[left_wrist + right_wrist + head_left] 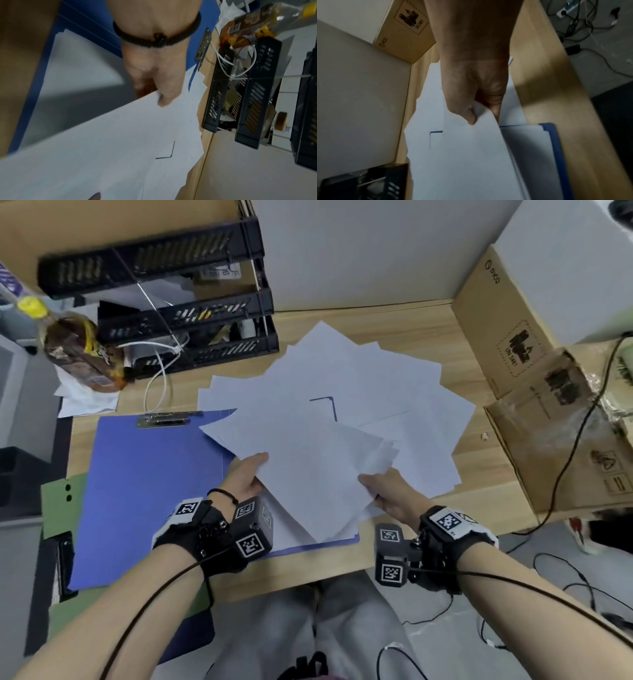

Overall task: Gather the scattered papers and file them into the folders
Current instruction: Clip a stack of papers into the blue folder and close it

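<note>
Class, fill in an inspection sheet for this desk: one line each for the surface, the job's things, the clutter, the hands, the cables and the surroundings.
Surface: wooden desk, mostly covered.
Job's things: white papers fanned loosely across the desk; open blue folder with a metal clip at its top; a green folder shows under it.
Clutter: bottle with a yellow cap, black stacked trays, cardboard boxes.
Hands: left hand and right hand each pinch an edge of the held sheets above the blue folder.
Cables: white cable beside the trays; black cable across the boxes.
Surroundings: grey floor with more cables.
</note>
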